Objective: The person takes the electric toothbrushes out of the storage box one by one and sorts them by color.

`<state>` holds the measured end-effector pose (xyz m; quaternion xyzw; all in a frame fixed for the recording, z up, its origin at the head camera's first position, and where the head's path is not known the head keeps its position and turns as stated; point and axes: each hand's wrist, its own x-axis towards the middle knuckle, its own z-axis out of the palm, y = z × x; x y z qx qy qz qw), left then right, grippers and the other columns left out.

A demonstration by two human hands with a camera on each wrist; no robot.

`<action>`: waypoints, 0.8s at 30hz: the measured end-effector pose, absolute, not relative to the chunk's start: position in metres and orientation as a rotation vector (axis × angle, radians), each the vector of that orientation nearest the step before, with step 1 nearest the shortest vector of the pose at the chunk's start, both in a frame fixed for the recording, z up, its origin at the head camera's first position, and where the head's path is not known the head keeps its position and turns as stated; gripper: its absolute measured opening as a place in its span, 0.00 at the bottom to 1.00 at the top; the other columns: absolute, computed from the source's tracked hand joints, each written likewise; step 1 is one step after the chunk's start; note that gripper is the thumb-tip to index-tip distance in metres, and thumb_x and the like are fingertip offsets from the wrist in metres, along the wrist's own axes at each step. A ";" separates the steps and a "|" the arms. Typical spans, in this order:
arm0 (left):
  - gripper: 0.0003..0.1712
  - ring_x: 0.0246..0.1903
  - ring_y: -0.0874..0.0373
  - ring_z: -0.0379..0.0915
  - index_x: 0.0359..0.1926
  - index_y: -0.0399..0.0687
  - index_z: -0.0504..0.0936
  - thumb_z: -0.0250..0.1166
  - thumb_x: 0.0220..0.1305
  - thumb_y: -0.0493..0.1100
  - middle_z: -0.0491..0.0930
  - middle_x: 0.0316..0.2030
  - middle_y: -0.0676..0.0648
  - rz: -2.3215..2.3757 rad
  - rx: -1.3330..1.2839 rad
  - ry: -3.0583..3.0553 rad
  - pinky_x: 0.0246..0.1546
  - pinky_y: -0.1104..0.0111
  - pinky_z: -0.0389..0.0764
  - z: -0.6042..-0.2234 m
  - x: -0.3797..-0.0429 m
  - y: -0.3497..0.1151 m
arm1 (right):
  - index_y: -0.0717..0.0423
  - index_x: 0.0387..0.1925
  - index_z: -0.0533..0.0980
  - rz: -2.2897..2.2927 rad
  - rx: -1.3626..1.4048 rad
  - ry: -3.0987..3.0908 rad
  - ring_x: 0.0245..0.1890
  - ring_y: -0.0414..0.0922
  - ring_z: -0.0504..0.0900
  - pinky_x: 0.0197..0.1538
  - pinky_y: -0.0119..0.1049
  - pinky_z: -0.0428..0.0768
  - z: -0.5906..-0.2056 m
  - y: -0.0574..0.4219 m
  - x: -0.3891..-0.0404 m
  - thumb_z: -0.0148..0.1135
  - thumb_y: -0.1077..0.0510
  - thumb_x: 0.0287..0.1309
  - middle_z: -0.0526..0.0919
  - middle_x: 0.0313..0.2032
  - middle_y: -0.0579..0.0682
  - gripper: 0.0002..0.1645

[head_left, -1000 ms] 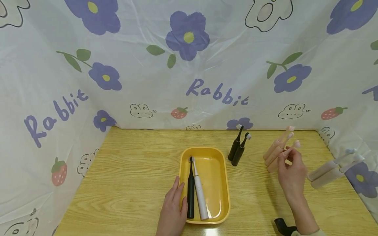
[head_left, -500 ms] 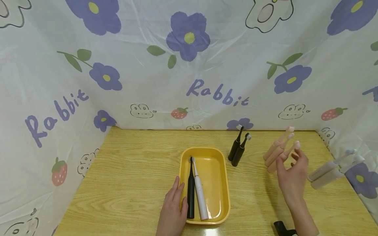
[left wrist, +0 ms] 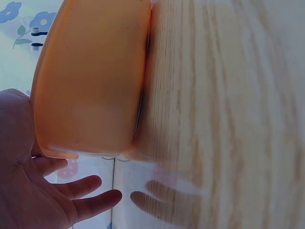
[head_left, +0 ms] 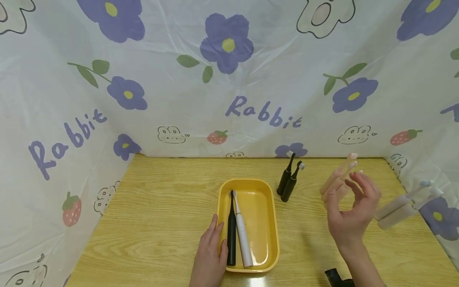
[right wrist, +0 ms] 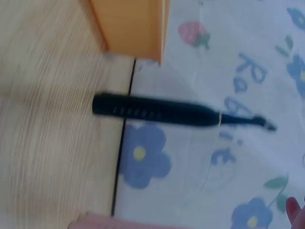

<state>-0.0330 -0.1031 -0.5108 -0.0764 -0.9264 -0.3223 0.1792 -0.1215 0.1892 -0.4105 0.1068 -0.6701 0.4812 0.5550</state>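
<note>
My left hand (head_left: 211,249) rests at the left rim of a yellow tray (head_left: 277,235). In the left wrist view its straight fingers (left wrist: 93,205) lie beside the tray's outer wall (left wrist: 95,81). Inside the tray are a black electric toothbrush (head_left: 231,239) and a white electric toothbrush (head_left: 244,243), side by side. My right hand (head_left: 353,215) hovers with thumb and fingers curved and apart, nothing between them. It is nearest to the upright pink electric toothbrushes (head_left: 330,180) and partly covers them. A fingertip (right wrist: 294,210) shows at the right wrist view's edge.
Two upright black electric toothbrushes (head_left: 289,186) stand right of the tray. Two pale electric toothbrushes (head_left: 396,215) stand at the far right. A black object (head_left: 337,278) shows beside the right forearm. Patterned cloth (head_left: 172,95) walls the back and sides of the wooden table (head_left: 161,207).
My right hand has let go of the front pink toothbrush and drawn back toward me, its thumb and fingers spreading apart. The left hand and the tray stay where they were.
</note>
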 end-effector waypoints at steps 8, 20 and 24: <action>0.26 0.58 0.39 0.75 0.60 0.30 0.78 0.69 0.59 0.29 0.69 0.69 0.34 -0.888 -0.230 -2.585 0.52 0.48 0.82 -0.514 -0.033 -0.103 | 0.85 0.54 0.65 1.220 0.652 -1.688 0.57 0.49 0.77 0.58 0.32 0.80 -0.425 0.144 -0.118 0.59 0.64 0.61 0.73 0.53 0.73 0.28; 0.26 0.59 0.40 0.74 0.61 0.31 0.78 0.69 0.60 0.30 0.69 0.70 0.35 -0.912 -0.217 -2.602 0.53 0.48 0.82 -0.513 -0.034 -0.103 | 0.59 0.76 0.58 1.668 0.643 -2.394 0.63 0.59 0.75 0.54 0.51 0.84 -0.481 0.084 -0.102 0.65 0.72 0.59 0.66 0.71 0.58 0.46; 0.26 0.59 0.40 0.74 0.61 0.32 0.78 0.69 0.61 0.29 0.69 0.71 0.36 -0.912 -0.216 -2.597 0.53 0.48 0.81 -0.513 -0.034 -0.104 | 0.60 0.77 0.56 1.678 0.590 -2.562 0.64 0.59 0.74 0.58 0.54 0.81 -0.486 0.071 -0.108 0.67 0.68 0.61 0.65 0.71 0.61 0.47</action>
